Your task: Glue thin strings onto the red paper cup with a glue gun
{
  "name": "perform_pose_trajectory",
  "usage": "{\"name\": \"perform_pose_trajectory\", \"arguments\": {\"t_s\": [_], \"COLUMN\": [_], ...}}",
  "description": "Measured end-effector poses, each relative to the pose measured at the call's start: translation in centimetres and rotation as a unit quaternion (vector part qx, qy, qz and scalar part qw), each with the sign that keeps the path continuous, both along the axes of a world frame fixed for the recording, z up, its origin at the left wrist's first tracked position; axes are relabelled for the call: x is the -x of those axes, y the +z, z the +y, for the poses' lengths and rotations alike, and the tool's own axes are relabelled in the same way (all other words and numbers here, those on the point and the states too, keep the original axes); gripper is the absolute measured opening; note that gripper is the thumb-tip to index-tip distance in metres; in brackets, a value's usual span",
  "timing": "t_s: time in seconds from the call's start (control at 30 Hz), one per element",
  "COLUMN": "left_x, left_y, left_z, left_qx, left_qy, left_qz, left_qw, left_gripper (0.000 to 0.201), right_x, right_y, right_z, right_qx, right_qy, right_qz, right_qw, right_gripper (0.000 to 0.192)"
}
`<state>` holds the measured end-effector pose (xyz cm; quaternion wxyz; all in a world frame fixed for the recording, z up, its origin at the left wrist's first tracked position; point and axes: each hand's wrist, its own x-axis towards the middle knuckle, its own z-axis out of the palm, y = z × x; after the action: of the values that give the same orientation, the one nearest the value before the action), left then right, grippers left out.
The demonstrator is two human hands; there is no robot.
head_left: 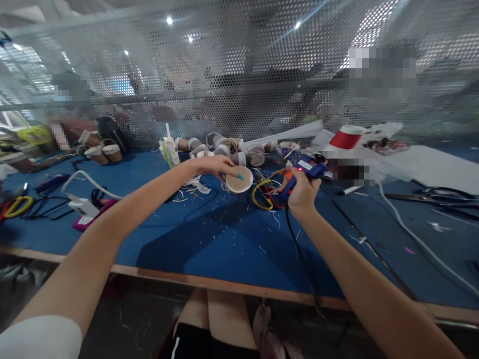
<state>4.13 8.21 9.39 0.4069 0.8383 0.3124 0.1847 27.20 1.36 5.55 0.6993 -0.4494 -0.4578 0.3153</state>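
A person sits at a blue bench (209, 234), both bare arms stretched forward. The left hand (215, 165) is curled closed around the rim of a small paper cup (239, 180), tipped so its round pale base faces the camera, a small teal mark near the thumb. The cup looks light and thin-walled, likely to crush if squeezed, so the light grip at the rim suits it. The right hand (301, 192) is wrapped firmly around the handle of a blue hot glue gun (305, 167), nozzle aimed toward the cup, just beside it. The gun looks rigid; its tip is probably hot. A black cord (295, 239) trails toward the bench edge. More paper cups (224, 144) lie behind.
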Motion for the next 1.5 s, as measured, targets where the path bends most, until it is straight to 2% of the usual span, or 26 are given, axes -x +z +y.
{"name": "perform_pose_trajectory", "arguments": {"t_s": [0.1,0.17,0.23,0.27,0.3,0.37,0.47,0.53,0.63,0.7,0.8,0.9,0.97,1.07,1.17,1.5], "left_x": [-0.8,-1.0,-1.0,-0.8,-0.6,-0.1,1.2,2.4,4.1,5.0,5.6,5.6,5.6,5.6,5.6,5.4], "left_y": [3.3,4.9,5.5,5.4,4.9,2.8,-2.0,-5.5,-9.5,-11.0,-11.7,-11.4,-11.2,-11.2,-11.0,-10.6], "left_z": [1.0,1.2,0.9,0.4,-0.4,-2.7,-6.8,-8.8,-9.8,-9.5,-9.0,-9.0,-9.0,-9.1,-9.1,-9.2], "left_qx": [-0.05,-0.117,-0.197,-0.234,-0.265,-0.317,-0.326,-0.31,-0.308,-0.32,-0.333,-0.373,-0.399,-0.409,-0.414,-0.441], "left_qy": [0.014,0.013,0.033,0.056,0.08,0.113,0.154,0.212,0.245,0.256,0.24,0.204,0.203,0.21,0.191,0.177], "left_qz": [0.116,0.159,0.127,0.093,0.054,-0.038,-0.115,-0.139,-0.181,-0.212,-0.223,-0.21,-0.213,-0.234,-0.249,-0.251], "left_qw": [0.992,0.98,0.972,0.966,0.959,0.941,0.926,0.916,0.901,0.887,0.884,0.88,0.868,0.857,0.854,0.843], "left_gripper": [0.025,0.029,0.038,0.046,0.054,0.07,0.082,0.083,0.08,0.08,0.08,0.077,0.077,0.077,0.076,0.075], "right_x": [0.1,0.1,0.2,0.3,0.4,0.8,1.6,2.3,3.1,3.3,3.3,3.2,3.2,3.2,3.1,2.9], "right_y": [0.0,0.1,0.1,0.1,0.0,0.0,0.1,0.1,-0.2,-0.8,-1.7,-2.3,-2.4,-2.6,-2.7,-2.7], "right_z": [-0.1,-0.2,-0.3,-0.4,-0.6,-1.2,-2.4,-3.4,-4.6,-5.1,-5.6,-5.9,-6.0,-6.2,-6.3,-6.6], "right_qx": [0.005,0.006,0.003,0.001,-0.001,-0.004,-0.006,-0.004,0.011,0.032,0.063,0.09,0.104,0.128,0.15,0.159], "right_qy": [0.002,0.005,0.013,0.019,0.029,0.054,0.109,0.147,0.224,0.266,0.272,0.281,0.292,0.301,0.304,0.305], "right_qz": [0.003,0.007,0.012,0.016,0.019,0.025,0.022,0.014,-0.006,-0.03,-0.084,-0.144,-0.167,-0.184,-0.199,-0.238], "right_qw": [1.0,1.0,1.0,1.0,0.999,0.998,0.994,0.989,0.975,0.963,0.956,0.945,0.936,0.927,0.92,0.908], "right_gripper": [0.02,0.018,0.017,0.017,0.017,0.019,0.023,0.027,0.032,0.035,0.037,0.039,0.044,0.051,0.051,0.054]}}
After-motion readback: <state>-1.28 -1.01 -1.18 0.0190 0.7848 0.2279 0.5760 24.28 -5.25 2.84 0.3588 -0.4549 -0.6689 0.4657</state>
